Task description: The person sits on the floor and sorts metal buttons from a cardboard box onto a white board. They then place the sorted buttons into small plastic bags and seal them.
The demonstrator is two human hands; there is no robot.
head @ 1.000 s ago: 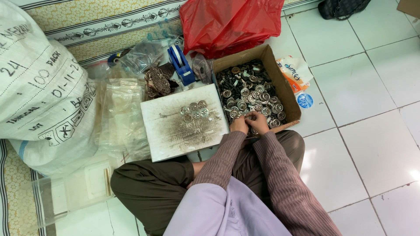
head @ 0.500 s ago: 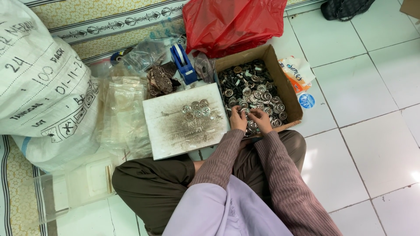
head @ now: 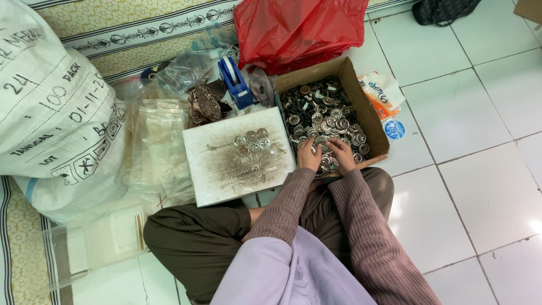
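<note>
Sitting cross-legged on the floor, a person has both hands down in a brown cardboard box (head: 370, 121) full of small round metal buttons (head: 333, 121). The left hand (head: 309, 153) and the right hand (head: 341, 155) are close together at the near end of the box, right on top of the pile. The fingers of both hands are curled down into the buttons, and it looks like they are picking some up, but I cannot tell if a button is really pinched between them, because the pieces are too small to see. My guess is that this is the picking and sorting step. Just beside the box, on the left, lies a white board (head: 226, 169) with dark smudges, and a little bunch of shiny buttons (head: 254, 142) sits on it. So the next move probably needs a careful pinch on a few buttons and a short carry across to that board. The floor is pale square tiles (head: 468, 186). A patterned mat (head: 113, 22) runs along the top. A big white sack (head: 51, 113) sits well off to the left, with clear plastic bags (head: 155, 147) between it and the board. A red plastic bag (head: 293, 28) lies just behind the box, and a blue tape holder (head: 234, 82) stands near it.
</note>
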